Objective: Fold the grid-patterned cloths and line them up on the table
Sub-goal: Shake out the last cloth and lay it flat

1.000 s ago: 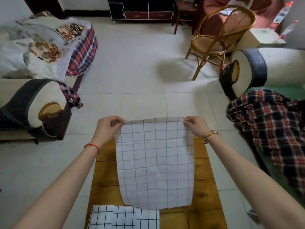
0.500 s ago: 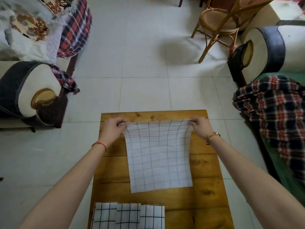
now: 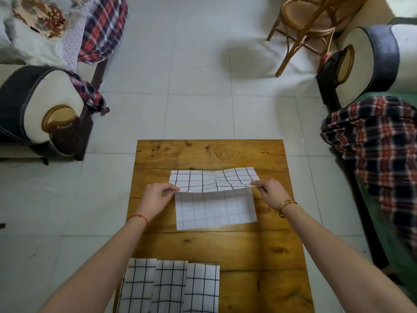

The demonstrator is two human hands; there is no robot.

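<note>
Bare forearms, thin red string bracelet [image 3: 138, 217] on left wrist, gold bangle [image 3: 286, 204] on right

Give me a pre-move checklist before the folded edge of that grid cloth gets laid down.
1. Left hand has a grip on the folded edge of the grid cloth: ok, fingers pinch its left corner.
2. Right hand has a grip on the right corner: ok.
3. Folded edge level: not ok, it sags and wrinkles in the middle.
4. Lower layer flat on the table: ok.
5. Corners aligned with the near edge: cannot tell, fold unfinished.
6. Space beside the folded cloths: ok, bare wood to their right.
</note>
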